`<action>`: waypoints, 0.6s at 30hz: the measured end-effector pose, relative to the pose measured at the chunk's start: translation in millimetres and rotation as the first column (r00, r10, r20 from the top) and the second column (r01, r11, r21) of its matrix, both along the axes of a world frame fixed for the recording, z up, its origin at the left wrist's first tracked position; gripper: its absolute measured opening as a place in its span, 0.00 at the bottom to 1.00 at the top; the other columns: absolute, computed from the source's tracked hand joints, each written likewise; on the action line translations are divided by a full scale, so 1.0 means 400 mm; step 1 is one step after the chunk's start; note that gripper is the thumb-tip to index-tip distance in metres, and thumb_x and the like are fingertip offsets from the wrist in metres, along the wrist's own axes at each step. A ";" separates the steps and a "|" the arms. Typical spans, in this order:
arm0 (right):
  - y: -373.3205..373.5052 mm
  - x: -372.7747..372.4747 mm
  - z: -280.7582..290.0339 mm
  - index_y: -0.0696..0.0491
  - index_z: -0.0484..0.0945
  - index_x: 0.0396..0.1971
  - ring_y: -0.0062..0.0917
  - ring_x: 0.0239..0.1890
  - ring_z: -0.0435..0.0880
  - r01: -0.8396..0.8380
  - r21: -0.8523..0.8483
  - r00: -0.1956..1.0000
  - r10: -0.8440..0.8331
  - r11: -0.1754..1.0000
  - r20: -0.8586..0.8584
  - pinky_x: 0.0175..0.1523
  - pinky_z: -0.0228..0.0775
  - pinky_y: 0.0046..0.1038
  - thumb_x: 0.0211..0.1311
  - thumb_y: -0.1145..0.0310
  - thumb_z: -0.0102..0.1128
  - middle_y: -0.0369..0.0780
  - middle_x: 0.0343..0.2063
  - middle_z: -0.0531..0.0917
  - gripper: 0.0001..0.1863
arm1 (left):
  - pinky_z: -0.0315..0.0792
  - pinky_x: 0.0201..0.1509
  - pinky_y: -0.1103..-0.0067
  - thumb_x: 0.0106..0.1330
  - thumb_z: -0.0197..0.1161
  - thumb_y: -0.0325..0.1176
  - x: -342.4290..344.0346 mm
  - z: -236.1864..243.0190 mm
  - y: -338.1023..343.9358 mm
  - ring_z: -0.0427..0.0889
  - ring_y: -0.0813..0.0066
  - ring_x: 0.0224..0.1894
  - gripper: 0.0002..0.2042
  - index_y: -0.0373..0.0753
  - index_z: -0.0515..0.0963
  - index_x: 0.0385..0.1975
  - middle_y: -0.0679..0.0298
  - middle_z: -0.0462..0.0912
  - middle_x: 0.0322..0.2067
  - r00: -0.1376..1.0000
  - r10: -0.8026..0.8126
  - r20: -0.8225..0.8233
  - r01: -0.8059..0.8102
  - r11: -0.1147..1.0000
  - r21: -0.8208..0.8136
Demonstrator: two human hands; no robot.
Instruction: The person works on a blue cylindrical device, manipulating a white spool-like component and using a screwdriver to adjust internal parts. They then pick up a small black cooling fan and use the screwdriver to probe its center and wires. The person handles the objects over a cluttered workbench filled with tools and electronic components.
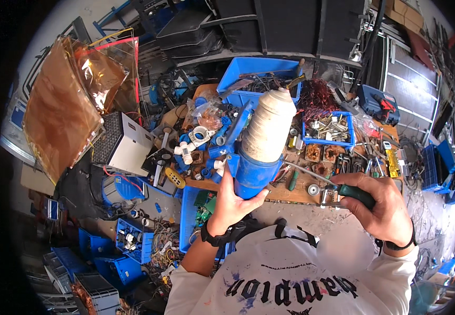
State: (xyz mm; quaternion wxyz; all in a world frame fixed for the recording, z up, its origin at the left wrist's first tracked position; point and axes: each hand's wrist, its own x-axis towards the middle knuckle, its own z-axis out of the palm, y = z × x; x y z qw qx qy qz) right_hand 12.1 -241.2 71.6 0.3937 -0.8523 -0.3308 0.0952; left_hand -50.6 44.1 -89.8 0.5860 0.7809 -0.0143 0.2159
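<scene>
My left hand (232, 206) is wrapped around the lower part of a dirty blue cylindrical housing (254, 173). A cream tapered cone (269, 126) with a ridged surface rises from the housing, tilted away from me. Along its left side runs a blue bracket-like arm (235, 131). In my right hand (382, 207) is a screwdriver with a dark green handle (357, 195). Its metal shaft points left, with the tip close to the housing's right side; whether it touches cannot be told. Below the shaft, a second green-handled tool (293, 180) lies on the wooden bench (303, 195).
A blue bin of tools (227, 86) stands behind the cone. Right of it, a blue tray (351, 137) holds metal parts, with dark red wire behind. White pipe fittings (185, 152) and a yellow power strip (175, 177) lie left. Blue crates (116, 270) stand lower left.
</scene>
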 end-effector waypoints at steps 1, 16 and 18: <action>-0.001 0.005 -0.004 0.57 0.82 0.47 0.26 0.30 0.87 -0.001 -0.013 1.000 0.000 1.000 -0.019 0.38 0.76 0.26 0.55 0.81 0.65 0.44 0.32 0.87 0.17 | 0.72 0.59 0.66 0.49 0.77 0.30 0.001 -0.003 0.002 0.78 0.62 0.53 0.42 0.32 0.59 0.64 0.52 0.76 0.53 1.000 0.010 0.009 -0.011 0.999 0.045; -0.001 0.043 -0.127 0.56 0.79 0.52 0.18 0.38 0.80 0.034 0.196 0.920 0.046 0.980 -0.390 0.45 0.72 0.23 0.64 0.74 0.63 0.40 0.46 0.85 0.16 | 0.73 0.58 0.67 0.50 0.76 0.29 0.015 -0.019 0.013 0.79 0.63 0.52 0.44 0.32 0.55 0.67 0.52 0.76 0.52 0.999 -0.005 -0.051 0.007 0.999 0.047; 0.003 0.042 -0.140 0.56 0.79 0.52 0.15 0.37 0.76 0.053 0.227 0.901 0.051 0.972 -0.430 0.43 0.70 0.21 0.65 0.73 0.63 0.36 0.45 0.85 0.16 | 0.74 0.57 0.68 0.51 0.76 0.28 0.019 -0.012 0.014 0.80 0.64 0.50 0.43 0.33 0.57 0.66 0.53 0.76 0.51 0.999 -0.010 -0.045 0.012 0.999 0.042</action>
